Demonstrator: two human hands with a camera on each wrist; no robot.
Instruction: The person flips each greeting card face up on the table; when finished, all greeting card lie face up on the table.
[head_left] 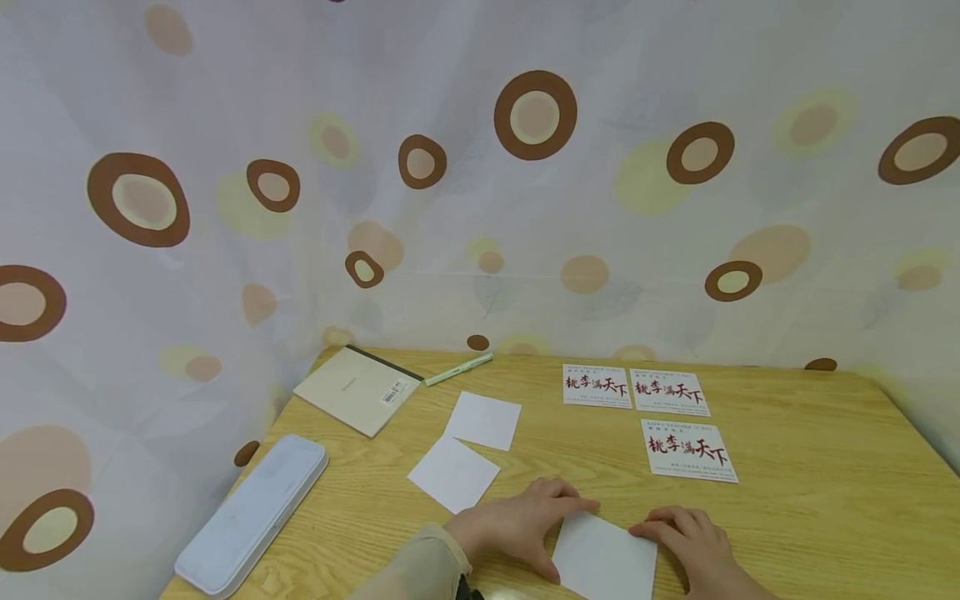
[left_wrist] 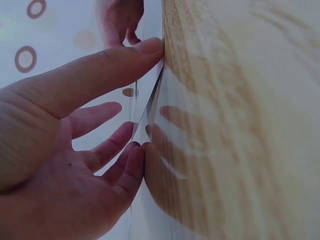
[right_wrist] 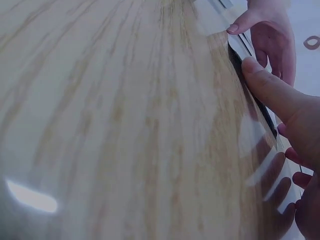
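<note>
A blank square white card lies between both hands at the front of the table. At its left side is my left hand, thumb at the near left corner and forefinger at the far one. My right hand holds the card's right side by the far right corner. In the right wrist view a dark gap shows under the card's edge, beside the right thumb. The left wrist view has the left thumb on the edge, other fingers loosely bent below.
Two blank white cards overlap at centre left. Several printed cards with red characters lie at back right. A notebook, a pale green pen and a white pencil case are on the left. A dotted curtain borders the table.
</note>
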